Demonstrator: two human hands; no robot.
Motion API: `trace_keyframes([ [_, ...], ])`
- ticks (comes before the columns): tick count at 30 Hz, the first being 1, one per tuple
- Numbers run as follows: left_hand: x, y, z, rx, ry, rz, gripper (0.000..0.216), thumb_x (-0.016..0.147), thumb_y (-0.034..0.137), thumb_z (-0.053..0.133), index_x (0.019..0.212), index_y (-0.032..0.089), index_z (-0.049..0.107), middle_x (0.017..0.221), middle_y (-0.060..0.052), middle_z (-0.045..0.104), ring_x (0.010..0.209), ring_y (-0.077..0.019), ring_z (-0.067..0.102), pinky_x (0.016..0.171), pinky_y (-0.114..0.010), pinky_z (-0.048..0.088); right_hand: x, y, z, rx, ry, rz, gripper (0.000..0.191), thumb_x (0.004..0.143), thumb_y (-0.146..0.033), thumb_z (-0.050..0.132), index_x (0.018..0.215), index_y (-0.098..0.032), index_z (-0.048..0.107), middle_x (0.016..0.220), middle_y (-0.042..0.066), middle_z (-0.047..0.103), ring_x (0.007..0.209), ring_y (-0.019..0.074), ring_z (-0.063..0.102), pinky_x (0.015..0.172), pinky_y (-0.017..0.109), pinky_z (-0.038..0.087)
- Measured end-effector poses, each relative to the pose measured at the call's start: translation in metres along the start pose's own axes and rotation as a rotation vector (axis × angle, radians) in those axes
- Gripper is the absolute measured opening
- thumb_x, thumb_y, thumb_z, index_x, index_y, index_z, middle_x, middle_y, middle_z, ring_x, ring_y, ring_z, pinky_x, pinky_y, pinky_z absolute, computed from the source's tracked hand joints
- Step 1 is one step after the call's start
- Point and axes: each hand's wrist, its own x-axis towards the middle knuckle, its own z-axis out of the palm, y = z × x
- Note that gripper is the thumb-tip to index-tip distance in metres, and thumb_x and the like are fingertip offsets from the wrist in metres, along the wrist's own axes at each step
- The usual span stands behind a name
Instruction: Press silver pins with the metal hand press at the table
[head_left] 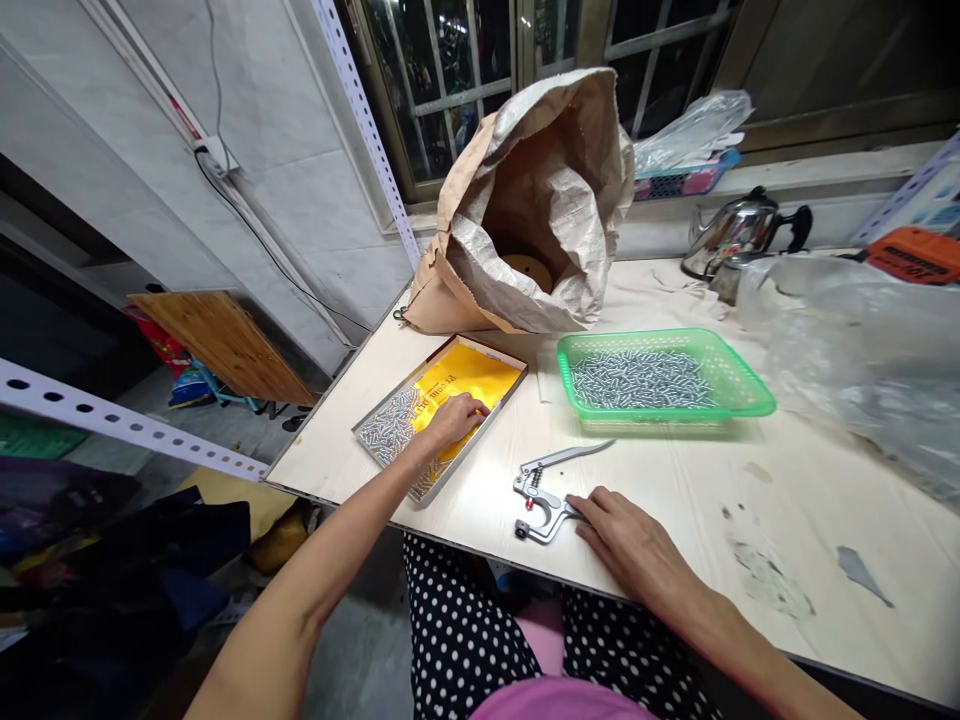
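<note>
My left hand (454, 420) reaches into a shallow tray (491, 420) with a yellow printed bottom. Its fingers are curled together near the tray's right side; whatever is between them is hidden or too small to name. Small silvery metal pieces (388, 425) are heaped at the tray's left end. My right hand (626, 540) grips one handle of silver snap-fastener pliers (551, 515), which lie on the table with their jaws pointing left and the upper handle spread away. Behind the pliers, a green plastic basket (754, 400) contains many small metal rods (641, 380).
A large paper sack (465, 240) stands open at the back of the table (675, 480). On the right are a steel kettle (739, 235), clear plastic bags (840, 340) and an orange case (915, 255). A grey scrap (862, 573) lies near the front right. A perforated metal bar (135, 425) runs along the left.
</note>
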Motion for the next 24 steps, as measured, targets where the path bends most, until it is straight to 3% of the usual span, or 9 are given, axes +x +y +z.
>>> trace_keyframes([
  [8,-0.007,0.005,-0.001,0.026,0.029,-0.08,0.026,0.076,0.006,0.053,0.092,0.015,0.071,0.086,-0.005,0.07,0.08,-0.0161,0.063,0.074,-0.024,0.048,0.0,-0.003,0.003,-0.09,0.083,-0.025,0.019,0.094,-0.017,0.048,0.108,-0.02,0.062,0.091,0.006,0.057,0.082,0.0217,0.057,0.068,0.034,0.045],
  [16,-0.022,0.02,-0.005,0.075,0.057,-0.127,0.017,0.084,0.014,0.055,0.088,0.013,0.071,0.096,-0.012,0.069,0.089,-0.0206,0.063,0.081,-0.029,0.046,0.002,-0.007,0.0,-0.137,0.076,-0.007,0.022,0.096,-0.016,0.043,0.108,-0.022,0.06,0.09,0.006,0.058,0.081,0.02,0.056,0.065,0.03,0.041],
  [24,-0.029,0.032,-0.016,0.136,0.095,-0.078,0.024,0.085,0.01,0.046,0.084,0.011,0.07,0.093,-0.014,0.067,0.087,-0.021,0.061,0.081,-0.031,0.045,0.003,-0.011,-0.01,-0.135,-0.019,0.048,0.028,0.095,-0.011,0.04,0.112,-0.022,0.06,0.095,0.006,0.058,0.082,0.0189,0.055,0.066,0.029,0.038],
])
